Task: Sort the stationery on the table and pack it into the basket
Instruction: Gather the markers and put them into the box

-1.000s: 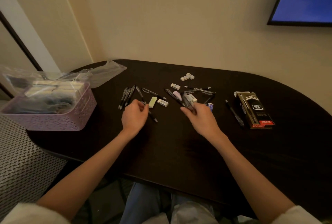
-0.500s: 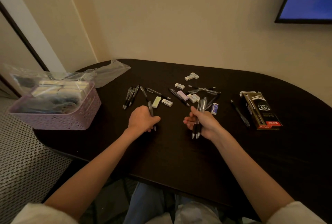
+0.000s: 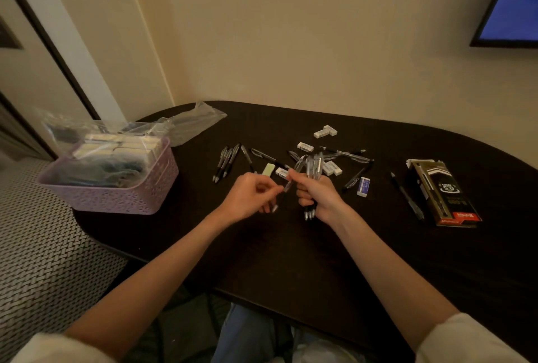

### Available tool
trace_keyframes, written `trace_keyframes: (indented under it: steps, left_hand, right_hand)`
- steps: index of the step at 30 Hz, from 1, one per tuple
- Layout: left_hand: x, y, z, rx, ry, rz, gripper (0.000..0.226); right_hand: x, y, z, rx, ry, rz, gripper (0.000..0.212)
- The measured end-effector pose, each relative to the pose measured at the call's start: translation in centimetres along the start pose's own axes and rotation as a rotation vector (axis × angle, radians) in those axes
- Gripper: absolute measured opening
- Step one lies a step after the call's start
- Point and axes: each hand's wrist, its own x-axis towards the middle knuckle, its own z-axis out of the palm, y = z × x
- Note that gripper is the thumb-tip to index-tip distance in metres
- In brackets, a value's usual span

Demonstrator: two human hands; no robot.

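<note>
Dark wood, almost black, is the table (image 3: 291, 260) that we use as our landmark. Above its middle our right hand (image 3: 318, 195) is clenched round a bundle of pens (image 3: 313, 169), upright, their tips poking out below the fist. Our left hand (image 3: 247, 198), just beside it, pinches a single pen (image 3: 286, 188) that slants up toward the bundle. Further back on the table lie loose pens (image 3: 225, 161) in a small row, more pens crossed in a heap (image 3: 346, 154), white erasers (image 3: 325, 131) near the far edge, a pale green eraser (image 3: 268, 170) and a blue-sleeved eraser (image 3: 363, 186). At the table's left end stands the lilac basket (image 3: 122, 192), holding boxes and a clear plastic bag (image 3: 192, 123). Toward the table's right end lies a black pen box (image 3: 442, 192), a lone pen (image 3: 406, 195) beside it.
</note>
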Motion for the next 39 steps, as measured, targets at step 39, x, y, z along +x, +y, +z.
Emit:
trace_keyframes:
  steps: [39]
  left_hand:
    - [15.2,-1.7,-2.8,0.391,0.124,-0.545,0.03]
  right_hand:
    - [3.9,-2.9,-2.2,0.179,0.175,-0.249,0.027]
